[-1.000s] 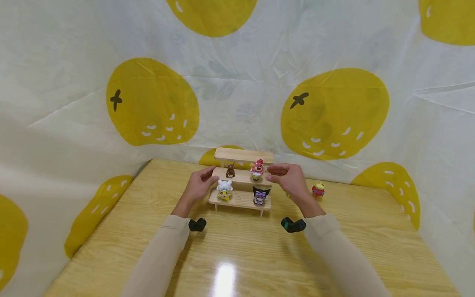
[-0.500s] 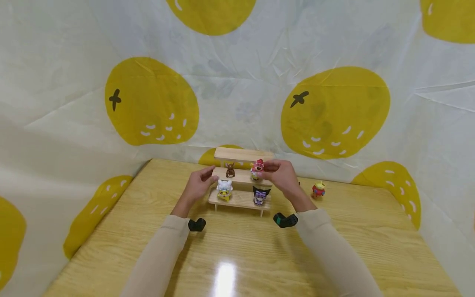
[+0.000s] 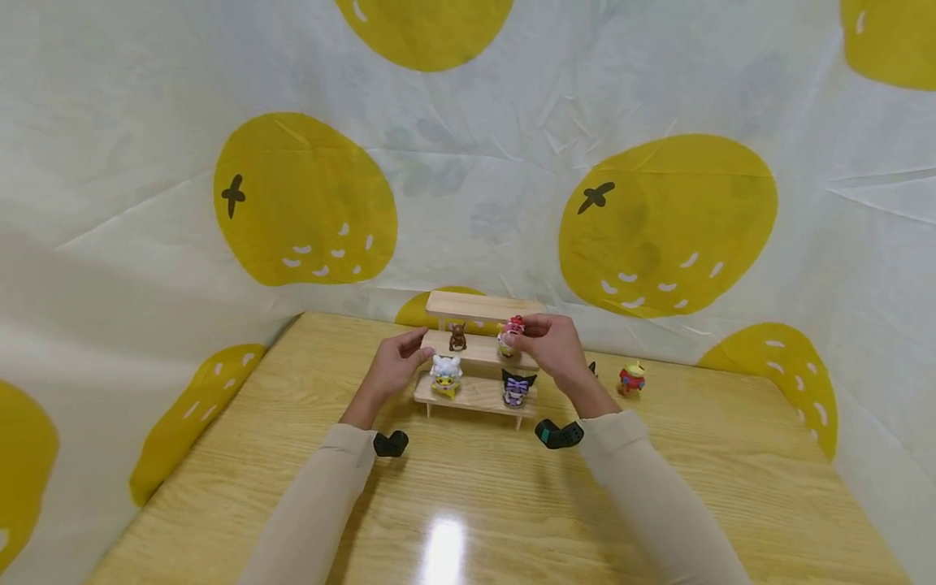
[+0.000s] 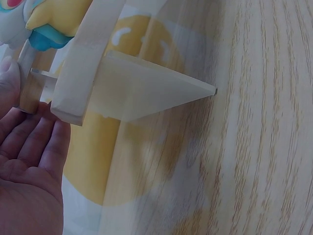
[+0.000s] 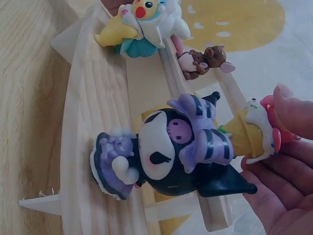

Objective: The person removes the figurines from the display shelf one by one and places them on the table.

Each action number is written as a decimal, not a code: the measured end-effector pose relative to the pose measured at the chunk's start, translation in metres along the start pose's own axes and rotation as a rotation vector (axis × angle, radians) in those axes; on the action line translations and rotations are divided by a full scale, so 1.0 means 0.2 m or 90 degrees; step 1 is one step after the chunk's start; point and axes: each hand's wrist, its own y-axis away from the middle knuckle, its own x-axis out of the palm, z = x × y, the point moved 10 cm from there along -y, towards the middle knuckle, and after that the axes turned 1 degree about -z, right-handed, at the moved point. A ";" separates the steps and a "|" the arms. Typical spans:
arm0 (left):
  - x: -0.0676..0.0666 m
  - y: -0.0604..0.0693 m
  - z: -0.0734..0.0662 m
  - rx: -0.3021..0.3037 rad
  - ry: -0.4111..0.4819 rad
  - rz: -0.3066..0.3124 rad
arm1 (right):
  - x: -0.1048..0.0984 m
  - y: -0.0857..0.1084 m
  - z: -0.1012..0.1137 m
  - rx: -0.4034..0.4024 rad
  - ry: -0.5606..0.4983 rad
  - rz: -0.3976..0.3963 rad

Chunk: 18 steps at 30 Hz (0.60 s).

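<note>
One pink moulded figurine with a red top, dripping white cream and a yellow cone (image 5: 252, 131) is at the right part of the middle tier of a three-tier stand of pale wood (image 3: 475, 396). Coming in from the right of the stand, the person's right hand (image 3: 554, 349) pinches this figurine between thumb and fingers; whether its base touches the tier cannot be told. At the stand's left end, the left hand (image 3: 395, 363) pinches the end of the middle tier between thumb and fingers.

Left of centre on the stand's middle tier sits a small brown figurine with big ears and a pale belly (image 3: 457, 336). Two more stand upright on the stand's bottom tier: at left, a white-and-yellow figurine with teal at its base (image 3: 445, 375); at right, a black-and-purple figurine with pointed ears and a striped lilac bow (image 3: 516, 388).

Well to the right of the stand, on the wood-grained tabletop (image 3: 512, 487), is a red-and-blue figurine with a yellow-green head (image 3: 632, 378). Nearer the stand, a dark pointed tip (image 3: 593, 368) shows beside the right wrist, the rest hidden. Behind the stand hangs a white cloth printed with large yellow fruit (image 3: 483, 162)
</note>
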 end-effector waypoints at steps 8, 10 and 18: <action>0.00 0.00 0.00 0.002 0.003 -0.007 | -0.03 0.01 -0.01 -0.008 0.018 -0.037; 0.00 0.00 0.00 0.000 0.002 -0.007 | -0.05 0.01 -0.02 -0.005 0.021 -0.046; 0.00 0.00 0.01 -0.009 -0.001 -0.008 | -0.18 0.04 -0.03 -0.003 0.055 -0.072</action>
